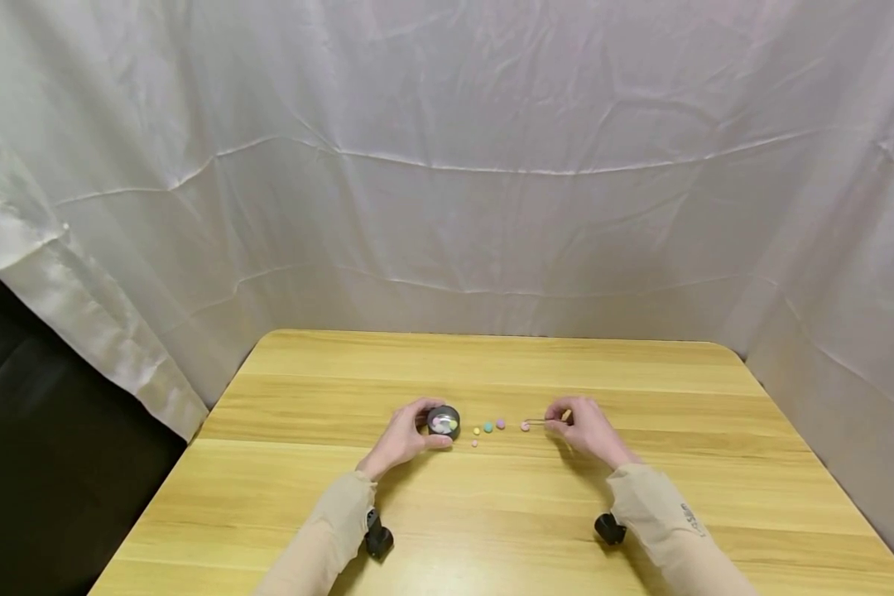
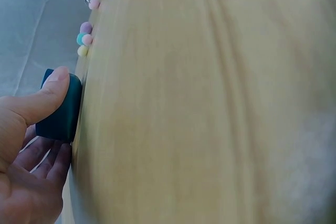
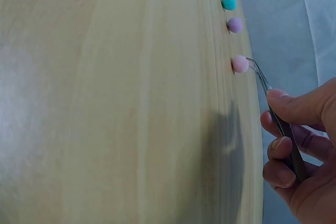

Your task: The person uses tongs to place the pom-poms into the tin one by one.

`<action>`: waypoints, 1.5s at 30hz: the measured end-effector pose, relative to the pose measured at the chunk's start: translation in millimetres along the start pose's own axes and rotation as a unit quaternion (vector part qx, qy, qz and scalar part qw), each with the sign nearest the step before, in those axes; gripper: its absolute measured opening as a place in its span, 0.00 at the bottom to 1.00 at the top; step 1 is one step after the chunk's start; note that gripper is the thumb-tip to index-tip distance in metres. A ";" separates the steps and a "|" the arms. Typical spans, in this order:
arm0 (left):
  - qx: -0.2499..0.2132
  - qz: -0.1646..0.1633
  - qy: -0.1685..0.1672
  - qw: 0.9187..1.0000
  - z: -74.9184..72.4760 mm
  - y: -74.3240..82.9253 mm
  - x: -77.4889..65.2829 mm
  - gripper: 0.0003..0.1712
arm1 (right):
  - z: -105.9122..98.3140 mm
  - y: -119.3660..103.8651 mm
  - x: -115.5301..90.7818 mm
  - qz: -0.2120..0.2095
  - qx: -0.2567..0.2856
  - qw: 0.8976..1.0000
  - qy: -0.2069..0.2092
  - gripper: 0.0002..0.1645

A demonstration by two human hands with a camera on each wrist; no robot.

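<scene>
My left hand (image 1: 404,436) holds a small dark round cup (image 2: 65,111) on the table, thumb on one side and fingers round the other. Pale, pink and yellow pompoms show inside it in the head view. Bent-tip tweezers (image 3: 284,127) are pinched in my right hand (image 1: 584,426). Their tips are at a pink pompom (image 3: 240,64) on the table; whether they grip it I cannot tell. Between cup and tweezers lie a purple pompom (image 1: 501,424), a teal pompom (image 1: 487,427) and a yellow pompom (image 1: 477,430). A smaller pink pompom (image 1: 474,444) lies nearer me.
The wooden table (image 1: 492,513) has rounded far corners. Pale curtains (image 1: 492,232) hang behind it and along the sides, with a dark cloth (image 1: 52,463) at the left. A black wrist camera (image 1: 378,538) is on the left sleeve, another camera (image 1: 609,528) on the right.
</scene>
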State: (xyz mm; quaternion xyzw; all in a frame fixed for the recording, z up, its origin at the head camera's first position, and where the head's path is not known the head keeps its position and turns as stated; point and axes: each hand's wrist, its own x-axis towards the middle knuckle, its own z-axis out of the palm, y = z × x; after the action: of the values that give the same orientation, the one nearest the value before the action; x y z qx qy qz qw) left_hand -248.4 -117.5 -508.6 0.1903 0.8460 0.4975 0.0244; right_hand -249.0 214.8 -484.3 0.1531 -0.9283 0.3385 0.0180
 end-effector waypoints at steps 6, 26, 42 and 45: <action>-0.003 -0.001 0.001 1.000 0.2 0.1 0.2 0.35 | 0.3 -0.9 -0.8 0.005 -0.001 1.000 0.001 0.04; 0.000 0.001 0.000 1.000 0.1 -0.4 0.6 0.34 | 0.5 -5.7 -0.9 0.027 0.009 1.000 -0.005 0.03; 0.001 0.004 -0.006 1.000 -0.8 2.1 -1.2 0.34 | 3.2 -17.7 2.1 0.019 0.026 0.999 0.001 0.03; 0.004 0.001 -0.003 1.000 -0.3 1.7 -0.5 0.34 | 5.8 -23.3 3.6 0.013 0.020 1.000 0.009 0.03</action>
State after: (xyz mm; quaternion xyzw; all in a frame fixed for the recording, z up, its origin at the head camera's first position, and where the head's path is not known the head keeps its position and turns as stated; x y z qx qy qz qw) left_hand -247.5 -117.2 -507.1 0.1928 0.8478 0.4934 0.0260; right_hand -245.1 193.2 -473.7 0.1377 -0.9229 0.3590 0.0190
